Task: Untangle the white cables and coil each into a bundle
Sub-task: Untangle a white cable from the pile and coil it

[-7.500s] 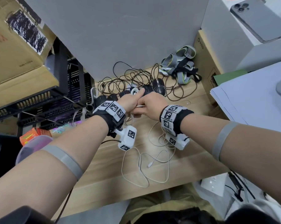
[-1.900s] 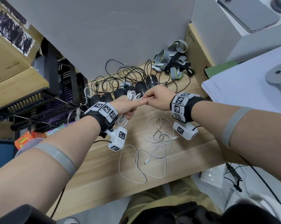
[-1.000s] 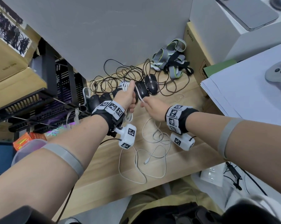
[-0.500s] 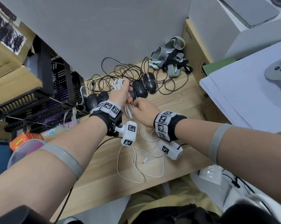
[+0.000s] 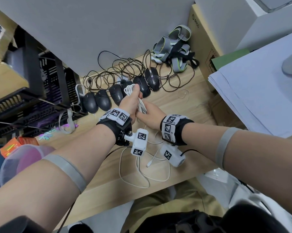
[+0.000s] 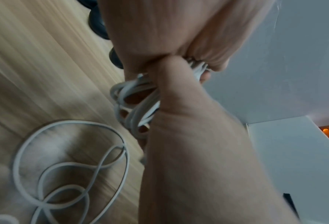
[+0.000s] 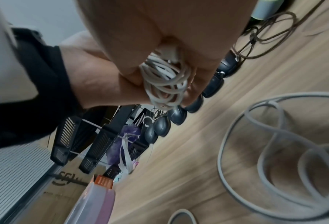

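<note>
Fingers of the left hand (image 5: 131, 101) curl tight round the coiled white cable (image 5: 140, 105), held up above the wooden desk (image 5: 175, 105). Right hand (image 5: 150, 115) pinches its lower loops. Another white cable (image 5: 141, 169) lies loose on the desk, below both wrists.

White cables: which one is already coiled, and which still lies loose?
The thin white cable bundle gripped in the left hand is coiled; the right hand holds its lower end. The other white cable sprawls in loose loops on the wooden desk.
</note>
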{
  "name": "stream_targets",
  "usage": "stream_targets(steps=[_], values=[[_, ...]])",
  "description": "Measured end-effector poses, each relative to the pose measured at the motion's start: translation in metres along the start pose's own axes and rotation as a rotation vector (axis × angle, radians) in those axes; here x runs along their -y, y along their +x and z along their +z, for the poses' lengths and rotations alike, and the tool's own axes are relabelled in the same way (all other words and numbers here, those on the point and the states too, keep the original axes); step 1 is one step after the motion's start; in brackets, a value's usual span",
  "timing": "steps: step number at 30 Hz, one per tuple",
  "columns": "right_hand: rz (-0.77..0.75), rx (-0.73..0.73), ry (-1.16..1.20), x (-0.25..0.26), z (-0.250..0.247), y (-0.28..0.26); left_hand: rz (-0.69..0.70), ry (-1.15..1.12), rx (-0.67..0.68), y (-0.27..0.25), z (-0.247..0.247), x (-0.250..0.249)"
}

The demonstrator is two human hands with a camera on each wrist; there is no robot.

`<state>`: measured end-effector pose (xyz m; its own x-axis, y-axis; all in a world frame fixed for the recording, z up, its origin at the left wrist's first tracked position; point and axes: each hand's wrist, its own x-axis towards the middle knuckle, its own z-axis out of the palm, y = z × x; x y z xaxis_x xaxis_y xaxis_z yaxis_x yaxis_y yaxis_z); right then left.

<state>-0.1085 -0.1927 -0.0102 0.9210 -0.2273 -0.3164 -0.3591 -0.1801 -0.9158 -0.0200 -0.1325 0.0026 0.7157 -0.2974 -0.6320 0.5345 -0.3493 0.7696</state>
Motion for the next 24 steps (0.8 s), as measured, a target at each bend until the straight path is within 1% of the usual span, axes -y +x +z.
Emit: stream_targets(steps=[3,6,7,8,10,11,12,13,14,15,16,17,18,20,21,22,24], values=[[0.041,0.061,-0.005,0.005,-0.003,-0.002,-0.051,0.014,0.008,0.002,0.001,0.000],[0.069,0.114,-0.051,0.005,-0.011,-0.006,-0.097,0.077,0.023,0.000,-0.003,-0.002],[0.082,0.133,-0.091,0.004,-0.013,-0.007,-0.094,0.136,0.039,-0.001,-0.006,-0.003],[0.095,0.160,-0.141,0.000,-0.015,-0.008,-0.062,0.242,0.053,0.000,-0.012,-0.002],[0.127,0.219,-0.240,-0.006,-0.015,-0.010,0.100,0.546,0.044,0.004,-0.024,0.001],[0.141,0.248,-0.285,-0.009,-0.015,-0.011,0.227,0.693,0.031,0.005,-0.030,0.000],[0.156,0.274,-0.332,-0.014,-0.013,-0.009,0.386,0.829,0.053,0.006,-0.034,-0.001],[0.159,0.298,-0.376,-0.018,-0.013,-0.008,0.537,0.967,0.122,0.006,-0.035,-0.004],[0.162,0.316,-0.407,-0.020,-0.012,-0.006,0.637,1.102,0.247,0.002,-0.033,-0.007],[0.156,0.334,-0.429,-0.022,-0.012,-0.005,0.655,1.228,0.405,-0.001,-0.031,-0.010],[0.151,0.345,-0.444,-0.022,-0.012,-0.003,0.637,1.363,0.553,-0.006,-0.029,-0.010],[0.146,0.361,-0.464,-0.023,-0.012,-0.002,0.627,1.518,0.651,-0.010,-0.027,-0.009],[0.150,0.371,-0.482,-0.024,-0.013,-0.001,0.634,1.681,0.692,-0.010,-0.027,-0.005],[0.157,0.382,-0.516,-0.025,-0.014,0.001,0.670,1.910,0.658,-0.006,-0.028,0.000],[0.150,0.386,-0.528,-0.025,-0.014,0.001,0.665,1.941,0.629,-0.004,-0.029,0.001],[0.158,0.385,-0.517,-0.026,-0.014,0.003,0.625,1.918,0.617,-0.004,-0.029,0.001],[0.148,0.390,-0.495,-0.028,-0.015,0.004,0.482,1.838,0.635,-0.005,-0.025,0.000]])
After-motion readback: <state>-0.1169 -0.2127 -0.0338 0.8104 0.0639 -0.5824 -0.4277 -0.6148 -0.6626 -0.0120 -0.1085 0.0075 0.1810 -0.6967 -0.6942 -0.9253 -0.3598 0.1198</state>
